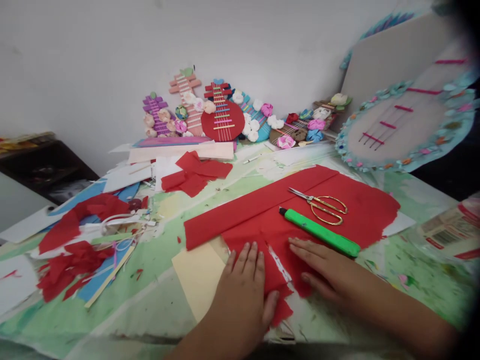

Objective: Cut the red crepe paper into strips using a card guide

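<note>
My left hand (pixel 243 285) lies flat on a piece of red crepe paper (pixel 247 220), fingers stretched out. To its right, my right hand (pixel 322 265) rests palm down on the same red paper, fingers extended, holding nothing. Between the hands a torn slit shows white beneath. Just beyond my right hand lies a green utility knife (pixel 320 232) with a black tip. Gold-handled scissors (pixel 322 205) rest on the red paper behind the knife. A cream sheet of paper (pixel 198 275) sticks out under the red paper, left of my left hand.
Red scraps (pixel 75 265), blue card and thin strips clutter the left side. More red pieces (pixel 195 172) lie farther back. Paper lute crafts (pixel 223 120) lean on the wall. A large lute-shaped craft (pixel 405 130) stands right, near a clear plastic container (pixel 450 230).
</note>
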The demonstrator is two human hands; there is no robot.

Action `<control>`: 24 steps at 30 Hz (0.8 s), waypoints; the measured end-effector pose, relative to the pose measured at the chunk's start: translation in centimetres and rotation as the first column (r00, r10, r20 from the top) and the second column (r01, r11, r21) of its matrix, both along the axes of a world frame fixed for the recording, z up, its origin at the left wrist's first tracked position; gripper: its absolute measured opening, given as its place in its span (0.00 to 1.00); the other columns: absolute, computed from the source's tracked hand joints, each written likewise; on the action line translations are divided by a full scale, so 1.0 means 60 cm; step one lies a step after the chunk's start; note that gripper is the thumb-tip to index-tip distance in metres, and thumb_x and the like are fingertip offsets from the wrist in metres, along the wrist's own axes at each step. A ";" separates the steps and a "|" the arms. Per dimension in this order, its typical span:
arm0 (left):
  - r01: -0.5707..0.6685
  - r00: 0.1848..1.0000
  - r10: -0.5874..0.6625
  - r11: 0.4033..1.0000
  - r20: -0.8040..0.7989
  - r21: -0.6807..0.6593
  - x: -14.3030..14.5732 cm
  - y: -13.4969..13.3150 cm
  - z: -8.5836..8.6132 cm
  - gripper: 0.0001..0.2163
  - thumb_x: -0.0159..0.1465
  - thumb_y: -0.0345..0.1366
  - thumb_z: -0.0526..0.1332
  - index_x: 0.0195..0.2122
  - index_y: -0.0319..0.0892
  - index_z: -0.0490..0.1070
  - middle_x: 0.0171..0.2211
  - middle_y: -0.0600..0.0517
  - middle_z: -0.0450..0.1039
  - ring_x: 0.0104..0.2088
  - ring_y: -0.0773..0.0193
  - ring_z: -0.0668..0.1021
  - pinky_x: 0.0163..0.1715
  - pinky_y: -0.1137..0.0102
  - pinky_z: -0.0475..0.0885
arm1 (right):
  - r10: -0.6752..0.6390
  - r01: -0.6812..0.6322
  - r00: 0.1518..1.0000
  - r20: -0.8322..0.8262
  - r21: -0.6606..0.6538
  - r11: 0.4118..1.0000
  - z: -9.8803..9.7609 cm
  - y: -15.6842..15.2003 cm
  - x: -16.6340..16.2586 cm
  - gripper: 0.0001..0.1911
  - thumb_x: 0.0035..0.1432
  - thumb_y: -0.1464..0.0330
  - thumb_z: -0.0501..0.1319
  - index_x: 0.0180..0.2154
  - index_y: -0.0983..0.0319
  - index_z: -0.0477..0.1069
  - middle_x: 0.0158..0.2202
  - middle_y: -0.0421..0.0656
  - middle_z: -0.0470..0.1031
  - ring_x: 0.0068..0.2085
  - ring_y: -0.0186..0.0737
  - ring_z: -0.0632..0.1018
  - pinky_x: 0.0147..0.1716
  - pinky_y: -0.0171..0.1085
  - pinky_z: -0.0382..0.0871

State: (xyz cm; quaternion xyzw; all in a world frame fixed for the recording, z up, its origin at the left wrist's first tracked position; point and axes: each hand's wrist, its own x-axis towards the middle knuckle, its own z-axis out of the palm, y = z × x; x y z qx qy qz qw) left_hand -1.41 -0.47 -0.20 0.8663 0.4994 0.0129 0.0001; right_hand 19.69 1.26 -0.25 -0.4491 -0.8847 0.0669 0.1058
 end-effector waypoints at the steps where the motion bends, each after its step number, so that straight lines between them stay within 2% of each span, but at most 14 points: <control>1: 0.034 0.999 -0.035 0.999 0.005 0.031 -0.002 -0.007 -0.006 0.29 0.60 0.50 0.45 0.53 0.30 0.60 0.54 0.38 0.56 0.53 0.49 0.61 0.50 0.56 0.56 | 0.001 -0.001 1.000 0.004 0.015 1.000 0.008 -0.002 0.001 0.23 0.57 0.65 0.49 0.55 0.60 0.57 0.56 0.43 0.59 0.55 0.40 0.62 0.51 0.41 0.61; 3: 0.131 0.991 -0.134 0.982 0.014 0.138 -0.008 -0.021 -0.023 0.31 0.59 0.54 0.45 0.51 0.32 0.63 0.51 0.39 0.61 0.51 0.49 0.65 0.47 0.58 0.60 | -0.026 0.025 1.000 0.012 0.074 0.997 0.020 -0.004 0.006 0.23 0.57 0.64 0.49 0.54 0.58 0.57 0.56 0.43 0.59 0.55 0.41 0.62 0.50 0.43 0.62; 6: 0.227 0.968 -0.251 0.888 0.007 0.399 -0.021 -0.038 -0.055 0.27 0.60 0.54 0.44 0.46 0.36 0.67 0.46 0.43 0.67 0.48 0.53 0.67 0.48 0.62 0.57 | -0.139 0.135 0.990 0.019 0.151 0.979 0.020 0.003 0.026 0.25 0.55 0.60 0.51 0.54 0.59 0.58 0.55 0.46 0.61 0.54 0.46 0.63 0.49 0.47 0.62; 8: 0.203 0.955 -0.287 0.810 0.070 0.550 -0.026 -0.046 -0.071 0.21 0.63 0.48 0.44 0.42 0.39 0.69 0.43 0.46 0.70 0.45 0.57 0.69 0.51 0.63 0.54 | -0.241 0.233 0.970 0.028 0.165 0.958 0.012 0.011 0.043 0.28 0.52 0.57 0.52 0.53 0.61 0.59 0.54 0.49 0.62 0.52 0.50 0.65 0.49 0.49 0.62; 10: 0.129 0.925 -0.326 0.757 0.198 0.640 -0.026 -0.050 -0.077 0.16 0.64 0.40 0.45 0.34 0.41 0.71 0.37 0.50 0.73 0.41 0.61 0.72 0.51 0.65 0.53 | -0.309 0.300 0.950 0.046 0.142 0.943 0.002 0.020 0.058 0.30 0.51 0.56 0.53 0.53 0.63 0.59 0.52 0.52 0.63 0.50 0.52 0.67 0.47 0.50 0.63; 12: 0.054 0.880 -0.356 0.732 0.315 0.679 -0.022 -0.052 -0.075 0.14 0.64 0.33 0.47 0.28 0.43 0.70 0.32 0.54 0.74 0.36 0.65 0.73 0.50 0.67 0.56 | -0.325 0.317 0.943 0.067 0.103 0.943 -0.004 0.026 0.067 0.29 0.51 0.56 0.53 0.53 0.63 0.60 0.50 0.53 0.65 0.48 0.52 0.69 0.45 0.50 0.64; 14: 0.019 0.852 -0.376 0.717 0.364 0.696 -0.018 -0.053 -0.070 0.13 0.62 0.29 0.48 0.25 0.44 0.69 0.28 0.57 0.74 0.33 0.67 0.74 0.47 0.69 0.59 | -0.317 0.313 0.947 0.056 0.070 0.947 -0.006 0.031 0.070 0.26 0.53 0.58 0.52 0.51 0.62 0.61 0.48 0.52 0.67 0.47 0.50 0.70 0.44 0.48 0.65; 19: -0.022 0.821 -0.399 0.692 0.408 0.722 -0.012 -0.052 -0.069 0.13 0.62 0.29 0.49 0.23 0.45 0.68 0.24 0.58 0.73 0.27 0.68 0.73 0.39 0.70 0.64 | -0.326 0.326 0.945 -0.013 0.027 0.945 0.004 0.039 0.077 0.19 0.54 0.63 0.50 0.46 0.63 0.65 0.43 0.50 0.71 0.42 0.46 0.73 0.41 0.44 0.67; 22: -0.071 0.787 -0.385 0.719 0.481 0.691 -0.010 -0.052 -0.072 0.15 0.64 0.29 0.48 0.22 0.45 0.66 0.20 0.60 0.70 0.25 0.69 0.72 0.36 0.71 0.63 | -0.369 0.369 0.929 -0.022 0.072 0.927 0.013 0.045 0.089 0.19 0.54 0.63 0.50 0.44 0.65 0.66 0.42 0.51 0.71 0.42 0.48 0.72 0.42 0.46 0.66; 24: -0.101 0.767 -0.395 0.704 0.506 0.703 -0.009 -0.051 -0.069 0.16 0.64 0.29 0.47 0.21 0.44 0.65 0.19 0.60 0.69 0.25 0.69 0.71 0.35 0.71 0.63 | -0.357 0.357 0.934 -0.023 0.107 0.928 0.016 0.051 0.099 0.19 0.53 0.62 0.51 0.43 0.65 0.67 0.42 0.52 0.72 0.42 0.49 0.72 0.42 0.47 0.66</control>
